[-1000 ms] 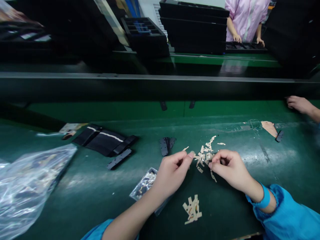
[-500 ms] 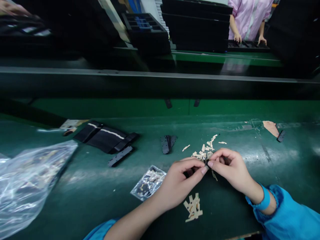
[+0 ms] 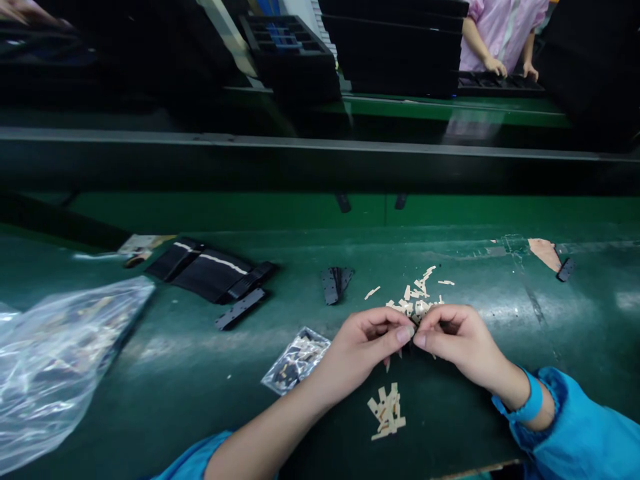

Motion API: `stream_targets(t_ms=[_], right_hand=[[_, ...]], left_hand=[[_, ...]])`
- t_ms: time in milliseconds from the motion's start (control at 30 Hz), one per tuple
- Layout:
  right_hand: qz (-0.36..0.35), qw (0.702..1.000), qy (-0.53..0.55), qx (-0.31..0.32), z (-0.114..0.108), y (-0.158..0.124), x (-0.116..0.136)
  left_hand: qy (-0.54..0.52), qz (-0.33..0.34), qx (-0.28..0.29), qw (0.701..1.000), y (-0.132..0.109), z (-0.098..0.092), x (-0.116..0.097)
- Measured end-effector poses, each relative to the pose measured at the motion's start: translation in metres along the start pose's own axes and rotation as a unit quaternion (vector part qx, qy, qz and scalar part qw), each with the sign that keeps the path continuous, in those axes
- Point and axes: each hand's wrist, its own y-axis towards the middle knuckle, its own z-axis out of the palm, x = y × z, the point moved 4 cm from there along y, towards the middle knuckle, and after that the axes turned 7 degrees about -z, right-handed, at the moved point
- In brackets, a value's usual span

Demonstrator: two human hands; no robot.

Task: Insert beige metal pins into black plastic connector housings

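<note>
My left hand (image 3: 367, 347) and my right hand (image 3: 457, 340) meet thumb to thumb above the green table (image 3: 175, 373), both pinched on one small dark part that I can barely make out between the fingertips. Just beyond them lies a scatter of small beige backing strips (image 3: 417, 297). A second little heap of beige strips (image 3: 386, 412) lies near the front edge, below my hands. A small clear bag of parts (image 3: 296, 360) rests beside my left wrist.
A fan of black flat parts (image 3: 336, 283) lies ahead of my left hand, more black strips (image 3: 215, 273) further left. A large crumpled clear bag (image 3: 60, 360) fills the left. Black trays (image 3: 295, 57) stand behind the rail; a person in pink (image 3: 500, 33) works opposite.
My left hand moved right from the beige scatter and closed in on my right hand; the two now pinch together. A hand at the right edge has gone from view.
</note>
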Motion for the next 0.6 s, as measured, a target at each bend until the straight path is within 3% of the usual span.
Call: stream_targets(t_ms=[233,400,500,600], right_hand=[[0.099,0.988,0.12,0.021,0.01,-0.002,-0.01],[0.115,0.984,0.134,0.018,0.009,-0.004,-0.014],[0.099,0.988,0.114,-0.012,0.002,-0.002,-0.013],[0.08,0.993,0.083,-0.036,-0.004,0.0,-0.011]], left_hand=[[0.011,-0.009,0.013,1.0,0.001,0.006,0.006],[0.087,-0.007,-0.027,0.996,0.001,0.011,0.005],[0.169,0.009,-0.122,0.978,-0.002,-0.015,-0.013],[0.246,0.014,-0.277,0.929,-0.01,-0.064,-0.036]])
